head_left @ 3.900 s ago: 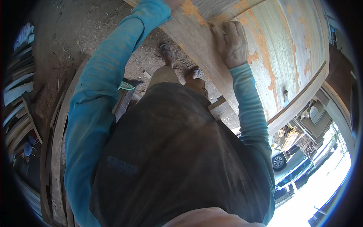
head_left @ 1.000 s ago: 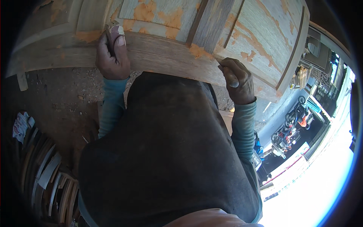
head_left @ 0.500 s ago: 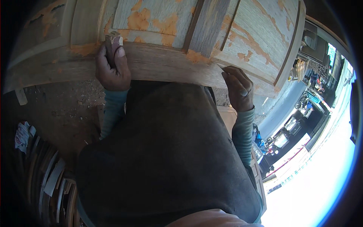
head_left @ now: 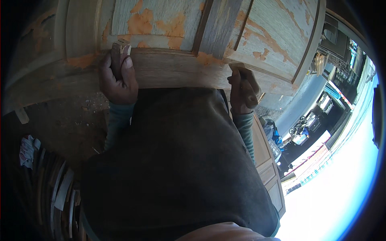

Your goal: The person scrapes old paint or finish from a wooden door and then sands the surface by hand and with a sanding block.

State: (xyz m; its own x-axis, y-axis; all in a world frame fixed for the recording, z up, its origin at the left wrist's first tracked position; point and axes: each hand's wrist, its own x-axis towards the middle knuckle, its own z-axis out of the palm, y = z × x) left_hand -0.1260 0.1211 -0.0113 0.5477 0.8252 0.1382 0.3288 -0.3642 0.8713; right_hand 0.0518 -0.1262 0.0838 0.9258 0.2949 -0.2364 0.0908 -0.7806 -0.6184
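In my left hand (head_left: 118,82), closed with the thumb along one side, is a small block (head_left: 118,54) wrapped in worn reddish-brown paper that looks like sandpaper. Its pale, frayed end sticks up above the fingers, over the lower rail of a panelled wooden door (head_left: 169,66). My right hand (head_left: 244,88) has its fingers curled and pinched at the rail further right. A thin tan edge shows at those fingertips, too blurred to name. Orange filler patches (head_left: 140,22) spread across the door's panels and joints.
A dark apron or cloth (head_left: 173,160) covers my lap below the door. Several curved wooden strips (head_left: 60,188) stand at lower left beside a crumpled white bag (head_left: 27,150). Another panelled wooden piece (head_left: 265,160) lies at right, with a street and parked vehicles (head_left: 307,124) beyond.
My right hand has moved left and slightly up along the rail, its wrist turning. My left hand, still gripping the block, has shifted slightly left and down. The view has moved slightly.
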